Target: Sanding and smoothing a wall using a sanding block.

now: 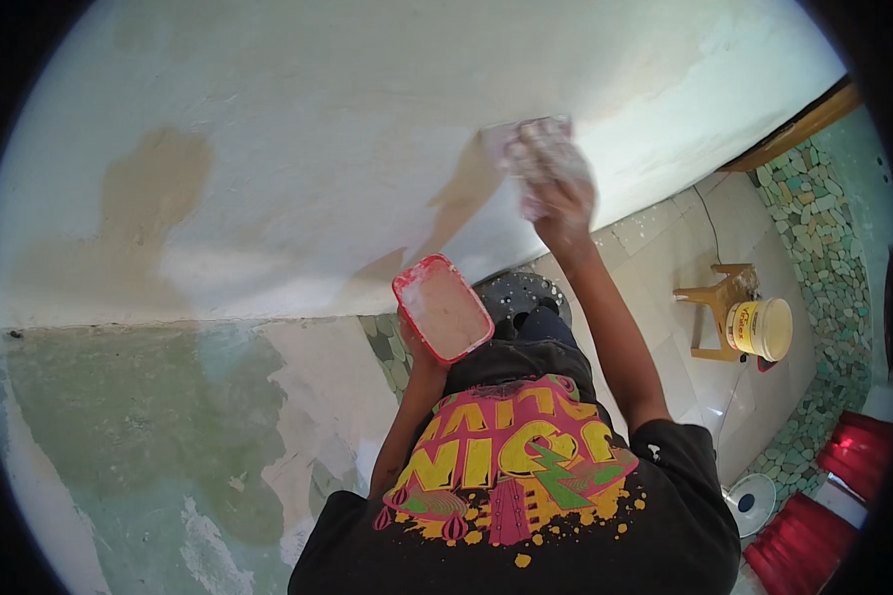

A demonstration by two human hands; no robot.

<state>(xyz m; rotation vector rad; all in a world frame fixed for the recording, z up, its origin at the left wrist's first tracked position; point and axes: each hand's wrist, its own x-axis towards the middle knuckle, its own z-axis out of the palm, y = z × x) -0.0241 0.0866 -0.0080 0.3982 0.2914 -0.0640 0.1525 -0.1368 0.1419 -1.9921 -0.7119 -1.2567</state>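
Observation:
My right hand (pixel 554 171), blurred and coated in white, presses a flat pale spreader (pixel 495 137) against the white wall (pixel 305 171). Its exact shape is unclear through the blur. A red-rimmed plastic tub (pixel 449 309) holds beige, putty-like paste. My left hand (pixel 414 336) supports that tub from its left side and underneath, mostly hidden by it. The tub is held in front of my waist, close to the wall. Tan damp-looking patches (pixel 156 178) and shadows mark the wall's surface.
Below me is a dark round surface (pixel 502 294) spattered with white. To the right, a tan plastic stool (pixel 714 301) and a yellow-labelled bucket (pixel 763 329) stand on the tiled floor (pixel 640 245). A fan (pixel 748 504) sits near red fabric (pixel 804 539). Green wall (pixel 149 431) shows peeling paint at left.

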